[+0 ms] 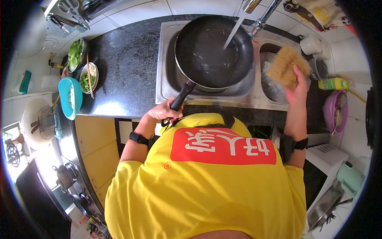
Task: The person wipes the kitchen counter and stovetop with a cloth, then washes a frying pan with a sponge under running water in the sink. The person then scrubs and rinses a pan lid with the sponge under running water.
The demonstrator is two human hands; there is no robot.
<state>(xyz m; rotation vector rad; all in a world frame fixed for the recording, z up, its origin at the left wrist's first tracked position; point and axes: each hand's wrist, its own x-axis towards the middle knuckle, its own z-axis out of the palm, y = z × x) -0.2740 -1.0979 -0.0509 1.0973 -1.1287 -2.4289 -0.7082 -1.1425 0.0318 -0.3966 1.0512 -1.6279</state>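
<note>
My left hand (166, 110) was wrapped around the handle (182, 95) of the black frying pan (211, 55), which sat over the left basin (171, 67) of the sink; my right hand (297, 89) gripped a tan fibrous scrubber (287, 68) above the right basin (271, 47). Water (234, 32) ran from the faucet (251, 6) into the pan. A firm hold seemed wise, to keep the pan steady under the stream, with the scrubber's broad face kept flat for even contact.

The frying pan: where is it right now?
In the head view, the frying pan is over the sink's left basin, under the running tap, its handle held in the person's left hand.
</note>
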